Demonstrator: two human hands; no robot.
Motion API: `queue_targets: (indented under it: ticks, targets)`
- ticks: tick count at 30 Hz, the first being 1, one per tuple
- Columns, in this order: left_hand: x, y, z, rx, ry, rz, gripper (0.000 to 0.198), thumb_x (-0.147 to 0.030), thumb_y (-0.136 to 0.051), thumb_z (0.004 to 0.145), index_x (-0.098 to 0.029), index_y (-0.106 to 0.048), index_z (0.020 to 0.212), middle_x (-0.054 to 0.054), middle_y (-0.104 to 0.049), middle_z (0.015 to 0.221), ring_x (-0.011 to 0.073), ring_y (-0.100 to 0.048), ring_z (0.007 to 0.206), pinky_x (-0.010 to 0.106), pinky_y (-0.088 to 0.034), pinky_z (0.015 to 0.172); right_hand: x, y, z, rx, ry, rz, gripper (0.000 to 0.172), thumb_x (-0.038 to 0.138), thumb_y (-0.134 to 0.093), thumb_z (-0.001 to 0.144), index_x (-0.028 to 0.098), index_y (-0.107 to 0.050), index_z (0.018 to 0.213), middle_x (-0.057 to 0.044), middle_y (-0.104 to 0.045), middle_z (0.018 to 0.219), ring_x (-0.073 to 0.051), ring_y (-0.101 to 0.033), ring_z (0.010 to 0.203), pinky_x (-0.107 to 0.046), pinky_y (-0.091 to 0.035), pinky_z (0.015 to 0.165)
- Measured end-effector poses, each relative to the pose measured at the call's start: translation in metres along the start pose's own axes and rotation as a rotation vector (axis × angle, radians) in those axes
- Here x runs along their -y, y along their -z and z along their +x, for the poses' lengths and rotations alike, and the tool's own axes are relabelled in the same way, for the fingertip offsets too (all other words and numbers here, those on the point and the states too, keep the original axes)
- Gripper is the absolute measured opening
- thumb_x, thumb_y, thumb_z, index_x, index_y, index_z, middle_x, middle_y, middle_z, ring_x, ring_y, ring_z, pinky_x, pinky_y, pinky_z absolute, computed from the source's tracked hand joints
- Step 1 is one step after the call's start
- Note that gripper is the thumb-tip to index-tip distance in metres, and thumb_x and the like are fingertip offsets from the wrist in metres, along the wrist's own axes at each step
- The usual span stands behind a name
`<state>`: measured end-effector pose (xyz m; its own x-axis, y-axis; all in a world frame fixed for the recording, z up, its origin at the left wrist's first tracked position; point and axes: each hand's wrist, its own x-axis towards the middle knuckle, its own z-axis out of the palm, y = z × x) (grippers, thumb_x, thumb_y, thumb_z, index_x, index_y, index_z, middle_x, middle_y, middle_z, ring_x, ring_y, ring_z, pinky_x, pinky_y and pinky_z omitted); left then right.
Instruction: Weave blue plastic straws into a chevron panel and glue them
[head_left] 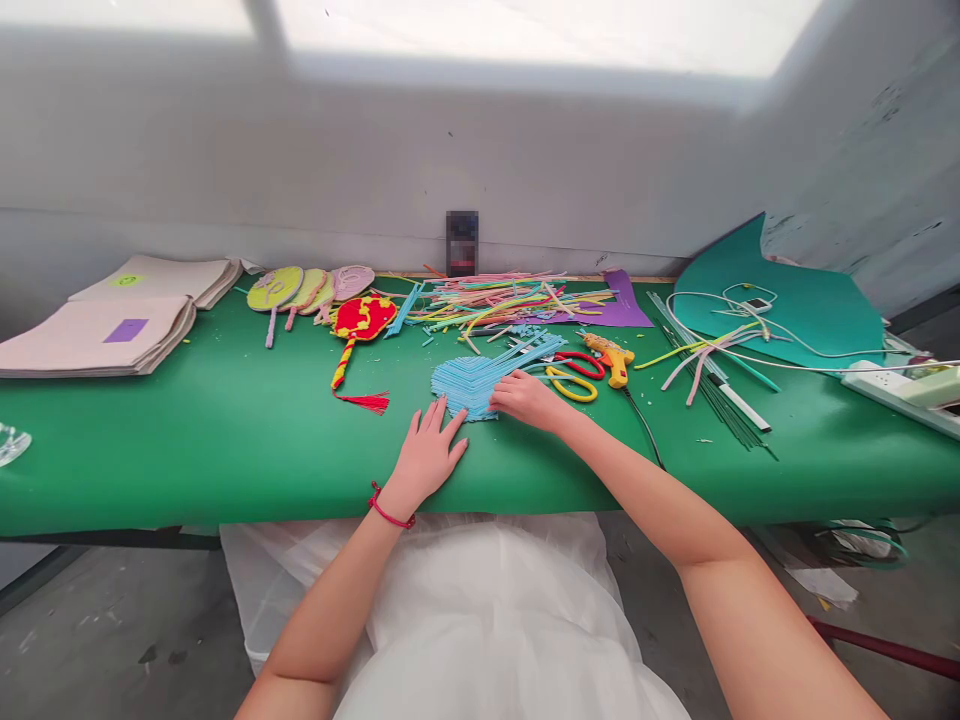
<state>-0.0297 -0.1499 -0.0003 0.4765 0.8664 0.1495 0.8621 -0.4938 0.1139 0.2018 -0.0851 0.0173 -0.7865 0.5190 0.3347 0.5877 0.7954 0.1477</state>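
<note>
A light-blue piece made of pipe cleaners laid side by side (466, 378) lies on the green table mat. My left hand (429, 450) has its fingers spread, their tips touching the piece's lower left edge. At its right edge is my right hand (529, 398), fingers drawn together; whatever they pinch is too small to make out. Loose blue pipe cleaners (541, 348) run out from the piece to the upper right. Just beyond the right hand are scissors with red and yellow handles (574, 388) and a yellow glue gun (616, 362).
Behind lies a heap of coloured pipe cleaners (502, 300). Left of it are a red fan with a tassel (365, 318), several pastel fans (276, 288) and stacked paper (97, 335). On the right are green wires (724, 412), a teal sheet (795, 290) and a power strip (874, 378).
</note>
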Motion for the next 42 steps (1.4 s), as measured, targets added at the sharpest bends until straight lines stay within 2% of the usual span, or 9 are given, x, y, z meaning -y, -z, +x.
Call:
queue_targets:
  ticks: [5, 11, 16, 28, 31, 34, 36, 39, 42]
  targets:
    - [0.001, -0.002, -0.001, -0.022, -0.004, -0.016, 0.049, -0.042, -0.035, 0.094, -0.026, -0.039, 0.140, 0.010, -0.027, 0.152, 0.0277, -0.028, 0.138, 0.049, -0.025, 0.111, -0.003, -0.004, -0.012, -0.054, -0.058, 0.122, 0.028, 0.025, -0.039, 0.096, 0.020, -0.065, 0.087, -0.005, -0.064, 0.080, -0.017, -0.053, 0.078, -0.030, -0.034, 0.076]
    - [0.000, 0.001, -0.001, -0.009, -0.011, -0.008, 0.051, -0.045, -0.033, 0.094, -0.027, -0.037, 0.141, 0.011, -0.029, 0.151, 0.0280, -0.027, 0.138, 0.049, -0.025, 0.111, 0.001, -0.012, -0.025, -0.188, -0.162, 0.112, 0.025, 0.027, -0.043, 0.095, 0.021, -0.068, 0.091, -0.009, -0.063, 0.094, -0.019, -0.054, 0.088, -0.033, -0.039, 0.077]
    - [0.002, 0.002, 0.000, -0.001, -0.033, -0.017, 0.051, -0.047, -0.033, 0.094, -0.032, -0.035, 0.142, 0.010, -0.027, 0.152, 0.0281, -0.025, 0.139, 0.050, -0.024, 0.111, 0.001, -0.015, -0.027, -0.183, -0.184, 0.194, 0.027, 0.026, -0.041, 0.095, 0.020, -0.067, 0.091, -0.008, -0.066, 0.090, -0.018, -0.055, 0.084, -0.031, -0.039, 0.073]
    - [0.003, -0.001, 0.000, -0.003, -0.030, -0.027, 0.051, -0.048, -0.034, 0.093, -0.032, -0.035, 0.142, 0.008, -0.023, 0.154, 0.0287, -0.022, 0.140, 0.050, -0.023, 0.112, 0.002, -0.015, -0.028, -0.176, -0.231, 0.237, 0.025, 0.025, -0.043, 0.094, 0.024, -0.069, 0.093, -0.006, -0.067, 0.094, -0.018, -0.057, 0.089, -0.033, -0.040, 0.078]
    - [0.004, -0.002, 0.001, -0.003, -0.031, -0.028, 0.051, -0.047, -0.034, 0.093, -0.032, -0.036, 0.142, 0.007, -0.023, 0.154, 0.0278, -0.023, 0.140, 0.049, -0.023, 0.112, -0.013, -0.008, -0.035, -0.337, -0.459, 0.263, 0.022, 0.032, -0.048, 0.092, 0.023, -0.068, 0.095, -0.007, -0.065, 0.095, -0.019, -0.057, 0.091, -0.034, -0.042, 0.082]
    - [0.005, -0.003, 0.001, -0.005, -0.034, -0.025, 0.051, -0.048, -0.033, 0.093, -0.032, -0.036, 0.142, 0.008, -0.024, 0.154, 0.0277, -0.023, 0.140, 0.050, -0.023, 0.112, -0.039, 0.000, -0.059, -0.567, -0.857, 0.189, 0.028, 0.036, -0.044, 0.092, 0.020, -0.066, 0.097, -0.010, -0.062, 0.094, -0.022, -0.056, 0.092, -0.036, -0.043, 0.085]
    - [0.005, -0.003, 0.001, -0.007, -0.034, -0.024, 0.051, -0.048, -0.033, 0.093, -0.031, -0.036, 0.142, 0.009, -0.024, 0.154, 0.0279, -0.023, 0.140, 0.050, -0.023, 0.112, -0.058, 0.004, -0.081, -0.636, -1.148, 0.086, 0.031, 0.037, -0.043, 0.091, 0.017, -0.065, 0.098, -0.012, -0.060, 0.099, -0.023, -0.055, 0.092, -0.038, -0.043, 0.085]
    - [0.005, -0.003, 0.001, -0.008, -0.034, -0.026, 0.052, -0.048, -0.034, 0.093, -0.031, -0.036, 0.142, 0.009, -0.023, 0.154, 0.0280, -0.023, 0.140, 0.049, -0.023, 0.112, -0.078, 0.004, -0.112, -0.613, -1.531, -0.034, 0.032, 0.037, -0.044, 0.087, 0.014, -0.062, 0.101, -0.015, -0.056, 0.106, -0.026, -0.051, 0.103, -0.042, -0.040, 0.090]
    - [0.005, -0.004, 0.001, -0.019, -0.024, -0.036, 0.055, -0.049, -0.034, 0.093, -0.029, -0.030, 0.145, 0.010, -0.021, 0.154, 0.0277, -0.023, 0.140, 0.048, -0.023, 0.112, -0.087, -0.002, -0.126, -0.486, -1.770, -0.015, 0.040, 0.046, -0.051, 0.082, 0.014, -0.058, 0.106, -0.018, -0.053, 0.113, -0.031, -0.048, 0.108, -0.046, -0.038, 0.092]
